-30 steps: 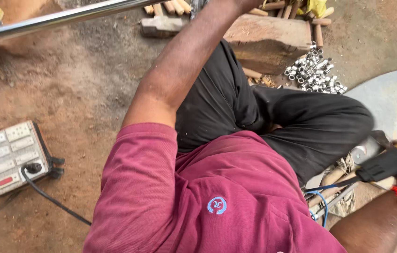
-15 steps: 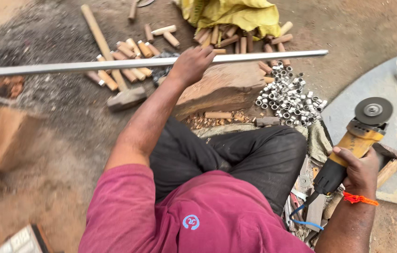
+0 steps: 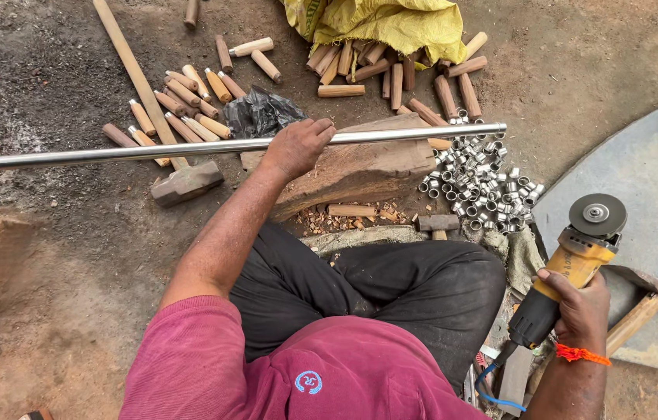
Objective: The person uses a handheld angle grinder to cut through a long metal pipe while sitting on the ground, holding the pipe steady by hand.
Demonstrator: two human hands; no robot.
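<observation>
Long shiny steel pipe under left hand, level across a wooden block

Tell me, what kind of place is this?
Probably an outdoor metal workshop on bare ground. The left hand holds a long shiny steel pipe over a pile of small cut metal rings, and the right hand grips a yellow angle grinder.

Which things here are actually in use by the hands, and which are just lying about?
In use:
- metal pipe, gripped by the left hand, lying across the wood block
- angle grinder, held by the right hand

Lying about:
- sledgehammer
- wooden handles
- metal rings
- yellow sack
- black bag
</observation>
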